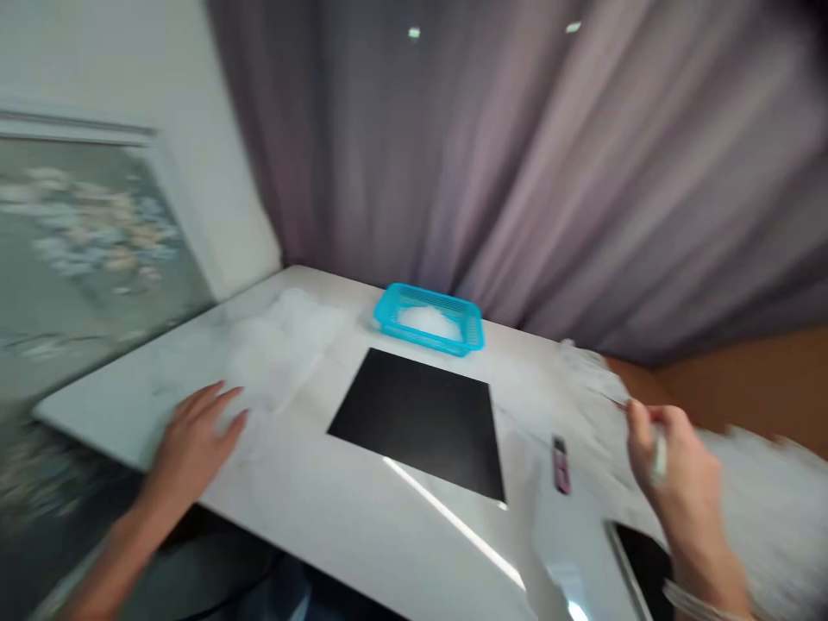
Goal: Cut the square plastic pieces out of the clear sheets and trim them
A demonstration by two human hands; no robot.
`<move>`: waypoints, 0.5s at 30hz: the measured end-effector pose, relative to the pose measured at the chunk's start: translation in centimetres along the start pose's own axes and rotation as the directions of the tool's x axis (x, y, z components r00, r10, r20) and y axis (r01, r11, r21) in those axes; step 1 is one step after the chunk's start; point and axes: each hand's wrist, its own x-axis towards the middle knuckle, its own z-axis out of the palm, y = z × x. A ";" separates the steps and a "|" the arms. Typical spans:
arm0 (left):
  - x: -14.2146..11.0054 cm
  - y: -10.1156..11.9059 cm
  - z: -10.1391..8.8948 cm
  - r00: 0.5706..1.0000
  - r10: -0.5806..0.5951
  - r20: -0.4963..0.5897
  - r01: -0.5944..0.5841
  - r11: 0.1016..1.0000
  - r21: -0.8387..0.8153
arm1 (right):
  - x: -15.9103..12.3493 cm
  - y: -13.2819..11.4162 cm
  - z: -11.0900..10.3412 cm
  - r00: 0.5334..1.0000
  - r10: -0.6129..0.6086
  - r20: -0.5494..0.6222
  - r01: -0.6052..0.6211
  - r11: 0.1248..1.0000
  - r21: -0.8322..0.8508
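Observation:
My left hand (200,435) hovers over or rests on the left part of the white table, fingers spread and holding nothing. Just beyond its fingertips lies a soft, whitish fluffy heap (278,336), blurred. On the right, my right hand (676,466) is closed around a thin pointed tool (658,457) with a pale handle; its fine dark tip points left toward white wispy material. Between the hands, a black rectangular sheet (423,418) lies flat. Behind that sheet stands a light-blue plastic basket (475,332) with white fluffy stuff inside.
A small pink and black tool (561,466), perhaps a cutter, lies right of the sheet. A dark-screened phone or tablet (640,561) is by my right wrist. White shaggy material (769,500) covers the right side. Grey curtains (453,155) hang behind the table (310,483).

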 end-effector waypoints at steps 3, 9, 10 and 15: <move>0.6 -3.1 1.5 1.000 0.002 -0.001 -0.002 0.956 0.293 | 0.4 -6.2 1.2 0.953 -0.108 0.284 0.085 0.992 0.092; 1.6 -4.7 3.2 0.998 -0.025 0.064 -0.015 0.835 0.550 | -2.7 -16.9 1.5 0.784 -0.458 0.419 0.342 0.882 0.324; 1.8 -4.7 2.9 0.997 -0.029 0.064 -0.012 0.823 0.567 | -3.3 -18.0 1.4 0.753 -0.507 0.419 0.378 0.855 0.355; 3.0 -4.0 2.1 0.996 -0.050 0.073 -0.003 0.808 0.589 | -5.3 -21.0 0.4 0.659 -0.628 0.415 0.454 0.771 0.446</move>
